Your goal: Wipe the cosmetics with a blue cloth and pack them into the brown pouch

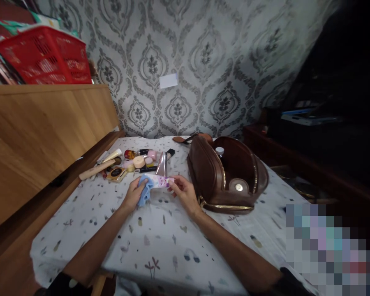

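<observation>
Between my two hands, above the cloth-covered table, is a white and purple tube (160, 182). My left hand (134, 195) is closed on a light blue cloth (145, 194), which presses against the tube's left end. The fingers of my right hand (185, 193) pinch the tube's right end. Just beyond lie a shiny pinkish tube (162, 163) and a dark-bristled brush (170, 153). Farther left are a gold compact (116, 174), a round peach-coloured jar (138, 161) and several other cosmetics. A brown leather bag (201, 168) stands unzipped to the right of my right hand.
A white-capped bottle (219, 151) shows inside the bag. The patterned tablecloth (163, 246) covers the table up to the papered wall (197, 53). A wooden panel (49, 131) borders the left, with a red basket (43, 53) on top. Dark furniture stands at right.
</observation>
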A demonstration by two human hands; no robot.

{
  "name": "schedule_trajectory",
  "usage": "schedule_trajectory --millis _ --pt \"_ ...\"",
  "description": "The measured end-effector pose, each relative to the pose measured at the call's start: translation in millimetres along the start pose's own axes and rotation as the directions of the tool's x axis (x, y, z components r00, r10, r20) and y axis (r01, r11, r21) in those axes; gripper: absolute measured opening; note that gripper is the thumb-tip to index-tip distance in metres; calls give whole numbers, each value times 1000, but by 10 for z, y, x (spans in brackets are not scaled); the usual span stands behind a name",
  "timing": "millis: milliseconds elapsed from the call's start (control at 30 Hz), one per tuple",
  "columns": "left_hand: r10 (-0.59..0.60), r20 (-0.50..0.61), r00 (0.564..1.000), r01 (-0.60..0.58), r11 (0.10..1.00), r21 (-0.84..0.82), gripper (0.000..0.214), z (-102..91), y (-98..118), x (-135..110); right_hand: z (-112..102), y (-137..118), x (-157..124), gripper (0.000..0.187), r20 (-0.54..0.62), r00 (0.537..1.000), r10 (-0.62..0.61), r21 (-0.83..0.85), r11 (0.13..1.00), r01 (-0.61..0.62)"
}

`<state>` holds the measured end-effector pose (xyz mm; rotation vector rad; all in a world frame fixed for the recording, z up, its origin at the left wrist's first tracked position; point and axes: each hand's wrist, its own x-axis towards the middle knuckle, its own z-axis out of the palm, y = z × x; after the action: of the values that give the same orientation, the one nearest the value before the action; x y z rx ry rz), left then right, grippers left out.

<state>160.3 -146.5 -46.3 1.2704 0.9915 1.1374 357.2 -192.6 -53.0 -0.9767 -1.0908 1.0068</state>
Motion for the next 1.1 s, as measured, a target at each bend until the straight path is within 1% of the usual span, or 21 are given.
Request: schedule_trajectory --millis 100,200,433,567,700,800,867,1000,1100 --pt "-5 -37 999 3 999 -45 54 9 4 3 12 -6 -5 56 14 1000 -16 -12 1000 16" --pt "-16 -50 999 11 996 -83 56 13 -4 8 17 -18 -16 57 16 999 -35 -25 999 35" --pt "-85 -14 996 79 971 -226 57 60 3 16 -8 -113 -72 54 -11 996 -88 -89 992 86" --pt "-121 40 992 127 949 -288 55 118 93 -2 -45 -292 -137 48 -18 992 -125 -141 983 121" --pt "-123 114 986 155 930 -334 50 194 242 -32 -117 -577 -236 37 4 979 -204 -237 951 199" --pt "-113 164 980 161 934 -318 52 300 376 -55 -217 -790 -298 33 25 963 -267 -286 921 263" --pt "-104 202 974 160 945 -285 49 407 465 -75 -314 -914 -326 32 24 954 -298 -310 905 290" --pt "-45 233 971 94 974 -204 43 692 611 -122 -546 -1126 -377 34 -11 952 -305 -329 901 284" --pt "-5 255 967 40 990 -134 43 916 692 -116 -710 -1262 -418 37 -49 954 -296 -318 910 266"
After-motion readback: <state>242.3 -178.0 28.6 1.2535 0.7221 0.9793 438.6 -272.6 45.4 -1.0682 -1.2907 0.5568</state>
